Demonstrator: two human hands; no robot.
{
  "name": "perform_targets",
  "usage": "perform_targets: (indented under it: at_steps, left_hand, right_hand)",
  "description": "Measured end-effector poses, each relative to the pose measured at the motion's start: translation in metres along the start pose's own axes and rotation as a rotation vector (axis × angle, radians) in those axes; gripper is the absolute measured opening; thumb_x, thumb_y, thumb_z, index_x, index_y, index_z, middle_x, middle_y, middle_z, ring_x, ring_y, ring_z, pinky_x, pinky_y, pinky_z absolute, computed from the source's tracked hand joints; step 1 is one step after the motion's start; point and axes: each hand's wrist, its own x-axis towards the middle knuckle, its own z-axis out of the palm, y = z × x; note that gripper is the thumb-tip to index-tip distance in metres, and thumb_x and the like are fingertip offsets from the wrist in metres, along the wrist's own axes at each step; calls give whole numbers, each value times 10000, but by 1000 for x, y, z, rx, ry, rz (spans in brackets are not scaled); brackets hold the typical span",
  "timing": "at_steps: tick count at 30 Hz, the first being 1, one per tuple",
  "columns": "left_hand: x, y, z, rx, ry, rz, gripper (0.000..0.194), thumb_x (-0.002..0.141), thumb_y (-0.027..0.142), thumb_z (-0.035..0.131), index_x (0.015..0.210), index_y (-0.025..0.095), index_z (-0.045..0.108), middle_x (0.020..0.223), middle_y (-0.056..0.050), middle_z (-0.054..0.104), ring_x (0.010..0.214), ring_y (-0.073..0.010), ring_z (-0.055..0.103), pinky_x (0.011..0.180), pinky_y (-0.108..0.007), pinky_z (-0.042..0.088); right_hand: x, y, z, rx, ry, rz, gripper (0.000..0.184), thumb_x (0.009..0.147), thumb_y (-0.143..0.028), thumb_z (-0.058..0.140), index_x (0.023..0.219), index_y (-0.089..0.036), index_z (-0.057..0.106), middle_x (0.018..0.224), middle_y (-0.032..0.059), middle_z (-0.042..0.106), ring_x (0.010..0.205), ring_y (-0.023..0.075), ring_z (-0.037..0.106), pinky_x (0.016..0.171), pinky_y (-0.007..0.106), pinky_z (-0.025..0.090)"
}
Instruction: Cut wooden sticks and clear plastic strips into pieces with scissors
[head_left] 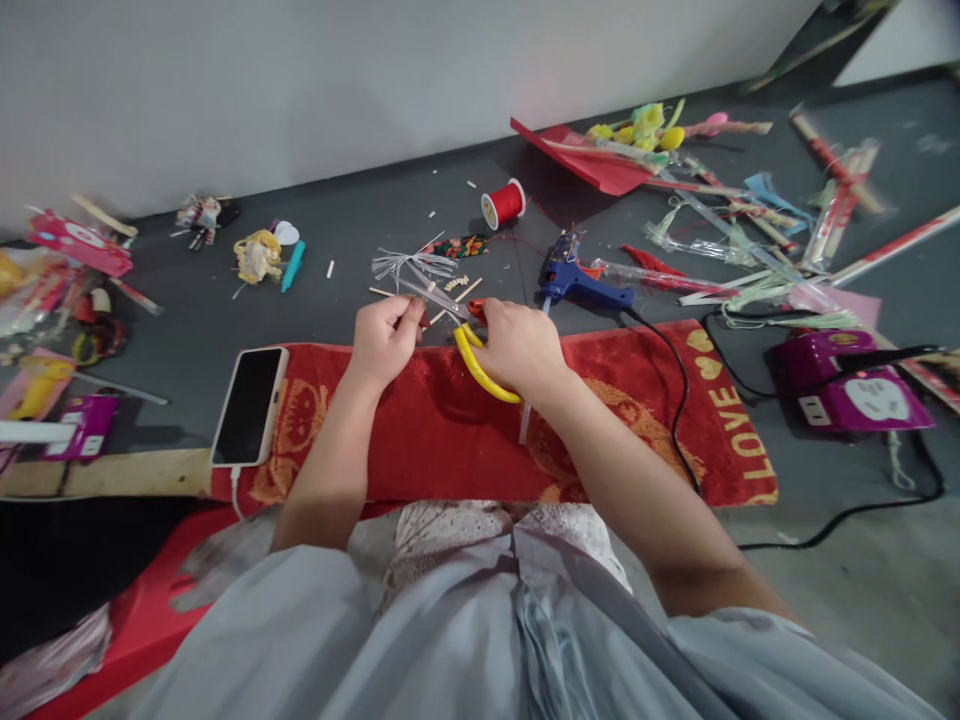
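My right hand (525, 348) is closed around a pair of scissors (481, 372) with yellow handles, its metal blades pointing up and left. A small orange-red bit (475, 308) shows at the right fingertips. My left hand (386, 338) is pinched near the blades; a small dark reddish scrap shows at its fingertips, too small to name. Just beyond the hands lie a bundle of clear plastic strands (412, 262), thin wooden sticks (466, 299) and a patterned fabric strip (460, 247). Under my wrists spreads a red towel (442, 440).
A blue glue gun (596, 288) with a black cord lies right of my hands. Behind stands a red thread spool (504, 205). A phone (249, 405) rests on the left. Purple power sockets (851, 385) and wrapped sticks (844, 205) are at right; a teal marker (293, 266) lies left.
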Motion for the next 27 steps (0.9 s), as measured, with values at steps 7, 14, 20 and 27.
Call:
perform_targets:
  at_steps: [7,14,20,27]
  left_hand:
    - [1,-1,-1,12,-6,2,512,909,563,437,588,180,552,492,-9,564,473,-105,508,506,-249,372]
    - [1,-4,1,-93,-28,-72,488,888,573,468,619,180,571,484,3,542,466,-95,485,494,-237,370]
    - [3,-5,-5,-348,-194,-252,459,826,593,548,632,176,559,448,33,468,369,-60,376,375,-203,270]
    - [3,-1,-15,-590,-386,-461,322,760,446,618,611,171,541,421,46,416,326,-21,222,345,-173,139]
  right_hand:
    - [0,0,-2,-23,-18,0,464,873,-479,408,992,-111,665,918,160,711,820,272,671,633,324,412]
    - [-1,0,0,-29,-8,7,472,878,-483,408,1007,-93,641,937,172,704,836,289,670,653,334,418]
    - [-1,6,3,4,20,-56,494,888,-517,407,1040,-92,610,978,157,694,873,286,659,693,338,423]
    - [-4,6,5,35,43,-142,554,886,-577,378,1064,-94,584,1033,160,674,927,287,633,741,341,420]
